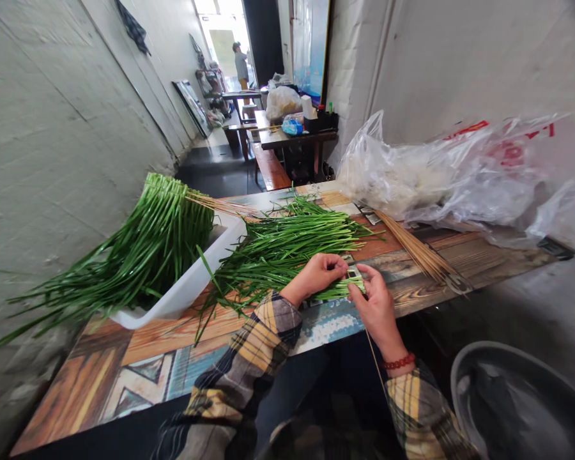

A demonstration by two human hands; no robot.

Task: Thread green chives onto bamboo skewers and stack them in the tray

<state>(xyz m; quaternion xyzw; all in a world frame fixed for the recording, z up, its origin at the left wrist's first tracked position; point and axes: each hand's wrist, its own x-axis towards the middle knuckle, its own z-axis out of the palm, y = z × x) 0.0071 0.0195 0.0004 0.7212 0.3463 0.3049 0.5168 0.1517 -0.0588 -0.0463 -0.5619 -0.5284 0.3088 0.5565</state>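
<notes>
Green garlic chives (297, 237) lie in a loose heap on the wood-patterned table, their pale cut ends toward the right. My left hand (320, 273) is closed in a pinch at the stalk ends of a few chives (338, 291) near the front edge. Just right of it, my right hand (376, 310) has its thumb and fingers curled around a thin bamboo skewer (374, 352), which slants down below the palm. The stalk ends reach between thumb and index finger. Fingers partly hide where skewer and stalks meet.
At left, a white plastic tray (182, 295) holds a thick bunch of skewered chives (172, 217). Loose bamboo skewers (409, 246) lie at right beside clear plastic bags (441, 176). A grey tub (517, 390) stands below right. Farther back are tables, a bench and a person (241, 66).
</notes>
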